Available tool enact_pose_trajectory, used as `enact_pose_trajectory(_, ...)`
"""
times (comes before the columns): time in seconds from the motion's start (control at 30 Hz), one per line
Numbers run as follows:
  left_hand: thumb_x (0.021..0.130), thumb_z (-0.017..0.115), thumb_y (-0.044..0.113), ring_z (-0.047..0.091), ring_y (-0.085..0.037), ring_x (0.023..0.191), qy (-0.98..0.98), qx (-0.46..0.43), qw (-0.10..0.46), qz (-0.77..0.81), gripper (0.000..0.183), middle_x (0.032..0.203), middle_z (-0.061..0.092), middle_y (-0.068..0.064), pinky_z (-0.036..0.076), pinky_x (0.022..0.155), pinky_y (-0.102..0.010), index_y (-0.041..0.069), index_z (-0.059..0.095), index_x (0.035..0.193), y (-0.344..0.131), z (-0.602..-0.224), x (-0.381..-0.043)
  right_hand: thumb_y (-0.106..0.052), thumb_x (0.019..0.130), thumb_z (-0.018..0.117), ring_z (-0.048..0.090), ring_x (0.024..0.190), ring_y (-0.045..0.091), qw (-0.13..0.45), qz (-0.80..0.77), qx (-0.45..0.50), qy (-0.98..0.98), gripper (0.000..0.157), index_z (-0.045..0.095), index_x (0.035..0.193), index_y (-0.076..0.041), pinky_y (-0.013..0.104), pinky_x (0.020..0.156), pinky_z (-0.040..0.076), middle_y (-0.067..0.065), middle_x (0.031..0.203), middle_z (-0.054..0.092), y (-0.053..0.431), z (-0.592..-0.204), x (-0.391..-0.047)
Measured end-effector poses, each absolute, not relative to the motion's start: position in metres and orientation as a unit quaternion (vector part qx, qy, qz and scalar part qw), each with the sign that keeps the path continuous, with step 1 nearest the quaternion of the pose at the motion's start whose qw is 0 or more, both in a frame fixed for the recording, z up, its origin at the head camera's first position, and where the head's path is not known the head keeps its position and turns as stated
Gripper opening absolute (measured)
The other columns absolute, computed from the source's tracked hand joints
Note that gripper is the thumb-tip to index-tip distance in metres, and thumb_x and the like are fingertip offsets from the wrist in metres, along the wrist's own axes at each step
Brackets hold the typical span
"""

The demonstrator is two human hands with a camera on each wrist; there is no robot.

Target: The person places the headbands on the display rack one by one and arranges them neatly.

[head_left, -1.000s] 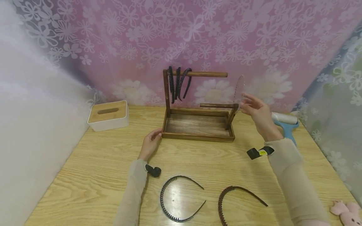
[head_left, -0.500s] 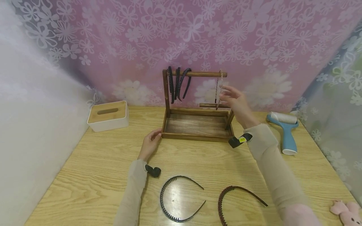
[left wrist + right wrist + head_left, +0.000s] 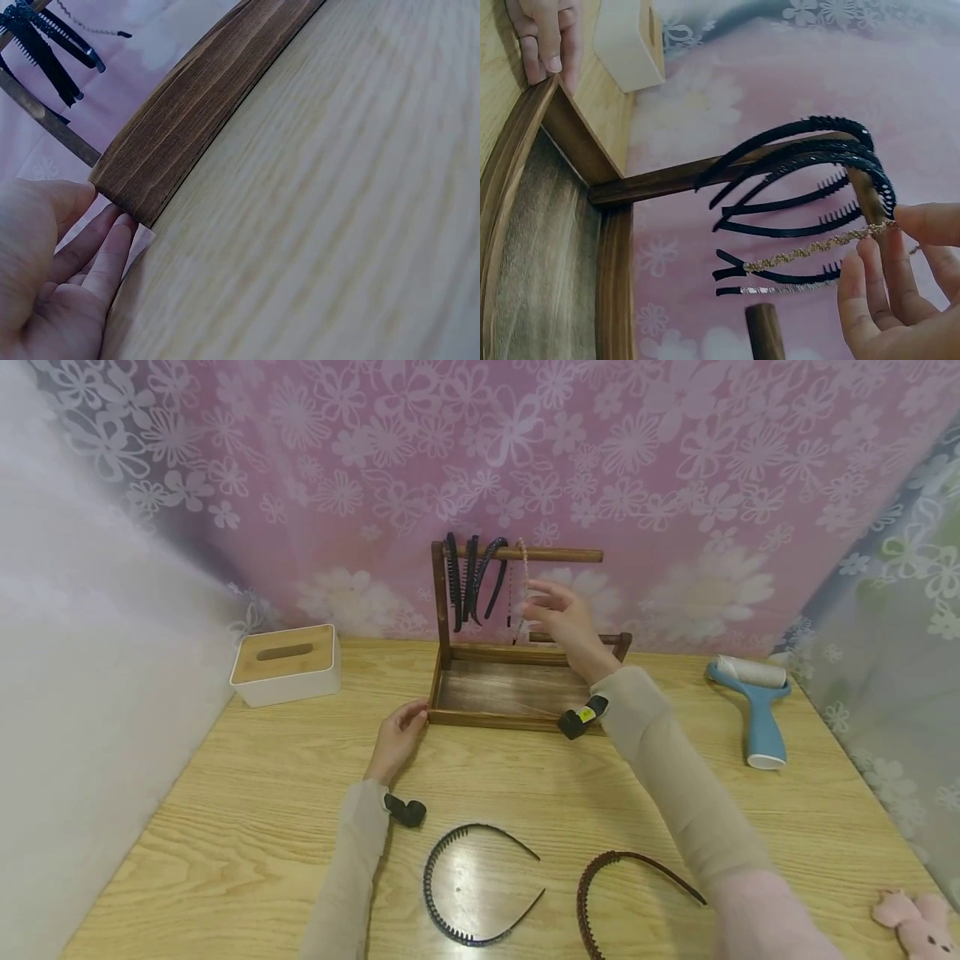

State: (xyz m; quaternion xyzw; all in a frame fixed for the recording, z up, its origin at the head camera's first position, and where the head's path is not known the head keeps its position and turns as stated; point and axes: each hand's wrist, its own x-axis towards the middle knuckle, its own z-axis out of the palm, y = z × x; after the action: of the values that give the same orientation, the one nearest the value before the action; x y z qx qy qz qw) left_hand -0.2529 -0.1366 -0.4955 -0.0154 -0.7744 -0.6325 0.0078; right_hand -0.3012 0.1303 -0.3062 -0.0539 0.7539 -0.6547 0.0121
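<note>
My right hand (image 3: 562,620) pinches a thin beaded headband (image 3: 802,253) between thumb and fingers. In the right wrist view the band looks gold, with black tips, and its arch is at the upper rod (image 3: 573,556) of a brown wooden rack (image 3: 487,721). Three black headbands (image 3: 780,169) hang on that same rod, to the left of the beaded one. Thumb and fingertips of my left hand (image 3: 396,742) hold the rack's front left corner, seen closely in the left wrist view. Behind my right hand, the rack's lower rod (image 3: 542,637) is partly hidden.
A black toothed headband (image 3: 430,893) and a brown one (image 3: 583,910) lie on the table in front. A tissue box (image 3: 288,664) stands at left. On the right are a blue-handled lint roller (image 3: 765,727) and a pink plush toy (image 3: 918,927).
My right hand has carried the beaded headband leftward, from right of the rack along the upper rod to near the black headbands. My left hand has stayed at the rack's corner.
</note>
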Motion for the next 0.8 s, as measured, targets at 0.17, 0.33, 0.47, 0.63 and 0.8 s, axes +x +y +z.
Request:
enact_pose_trajectory(0.17, 0.102, 0.052, 0.015, 0.054, -0.030, 0.126, -0.773, -0.013, 0.000, -0.635, 0.034, 0.137, 0.057, -0.017, 0.042, 0.111, -0.042, 0.004, 0.057, 0.134, -0.136, -0.494, -0.252, -0.011, 0.097, 0.060, 0.058, 0.119, 0.036, 0.007, -0.642, -0.051, 0.765, 0.046, 0.051, 0.142, -0.013, 0.048, 0.102, 0.049, 0.004, 0.111, 0.061, 0.123, -0.312, -0.307)
enact_pose_trajectory(0.33, 0.102, 0.051, 0.015, 0.053, -0.032, 0.127, -0.765, -0.008, -0.015, -0.643, 0.036, 0.139, 0.055, -0.019, 0.040, 0.113, -0.044, 0.002, 0.055, 0.135, -0.135, -0.488, -0.250, -0.013, 0.097, 0.060, 0.058, 0.117, 0.031, 0.012, -0.628, -0.056, 0.776, 0.047, 0.050, 0.143, -0.014, 0.047, 0.101, 0.050, 0.010, 0.122, 0.058, 0.123, -0.316, -0.310)
enact_pose_trajectory(0.47, 0.102, 0.050, 0.012, 0.051, -0.034, 0.128, -0.764, -0.010, -0.021, -0.644, 0.036, 0.140, 0.053, -0.022, 0.039, 0.113, -0.045, -0.001, 0.053, 0.136, -0.134, -0.480, -0.246, -0.014, 0.098, 0.060, 0.057, 0.118, 0.029, 0.018, -0.619, -0.069, 0.782, 0.049, 0.048, 0.145, -0.016, 0.039, 0.095, 0.053, 0.017, 0.133, 0.055, 0.124, -0.320, -0.309)
enact_pose_trajectory(0.63, 0.102, 0.051, 0.014, 0.051, -0.033, 0.128, -0.766, -0.012, -0.016, -0.642, 0.036, 0.140, 0.054, -0.020, 0.039, 0.113, -0.045, 0.001, 0.054, 0.136, -0.135, -0.484, -0.248, -0.016, 0.098, 0.060, 0.055, 0.122, 0.033, 0.016, -0.608, -0.089, 0.789, 0.051, 0.045, 0.147, -0.016, 0.031, 0.089, 0.053, 0.018, 0.139, 0.053, 0.129, -0.324, -0.306)
enact_pose_trajectory(0.8, 0.102, 0.052, 0.017, 0.054, -0.030, 0.126, -0.770, -0.012, -0.006, -0.638, 0.035, 0.138, 0.056, -0.017, 0.041, 0.112, -0.043, 0.005, 0.056, 0.135, -0.138, -0.494, -0.252, -0.016, 0.099, 0.058, 0.053, 0.124, 0.036, 0.024, -0.607, -0.096, 0.789, 0.048, 0.047, 0.145, -0.015, 0.039, 0.099, 0.051, 0.018, 0.139, 0.054, 0.134, -0.333, -0.298)
